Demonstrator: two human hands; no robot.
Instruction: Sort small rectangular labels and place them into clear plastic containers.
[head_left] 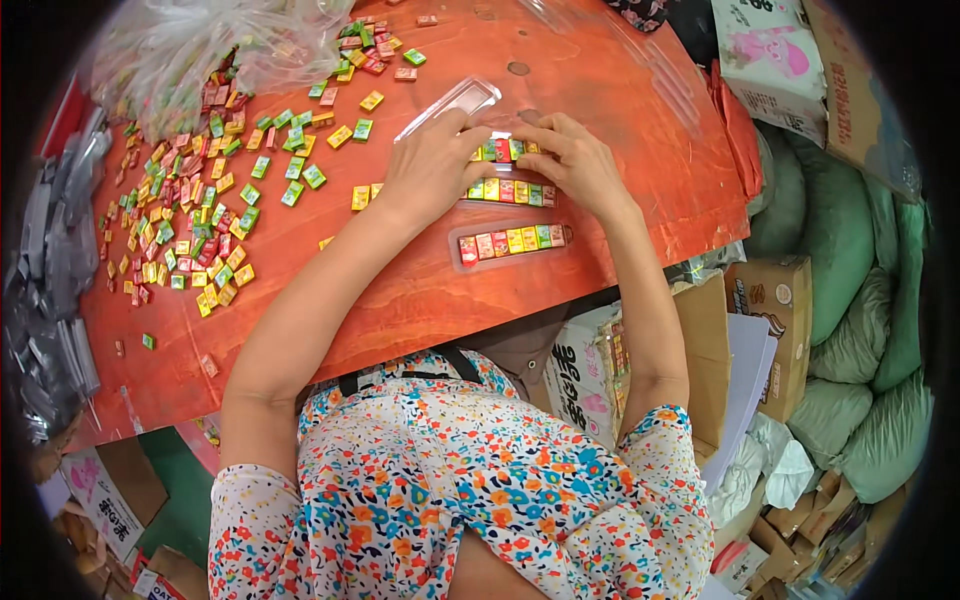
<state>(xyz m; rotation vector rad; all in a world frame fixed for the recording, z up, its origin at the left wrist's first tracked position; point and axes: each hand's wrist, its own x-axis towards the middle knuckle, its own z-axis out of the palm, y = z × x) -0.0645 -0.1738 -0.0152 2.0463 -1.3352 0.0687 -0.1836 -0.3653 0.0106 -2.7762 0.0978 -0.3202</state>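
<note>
My left hand (432, 165) and my right hand (580, 165) meet over the table, fingers bent inward and closed on the two ends of a row of small wrapped candies (503, 150). Clear plastic shows around this row, partly hidden by my fingers. Just nearer to me lies a second row of candies (510, 191), yellow, red and green. Closer still, a clear plastic tray (468, 262) holds another row, from red on the left to green on the right. Beyond my left hand sits a clear tray (478, 93) with no candies visible in it.
Loose candies (205, 235) are heaped across the table's left side, partly under a clear plastic bag (215, 55). The red table's curved edge (480, 338) runs in front of my body. Cardboard boxes (775, 330) and green sacks (835, 240) stand at the right.
</note>
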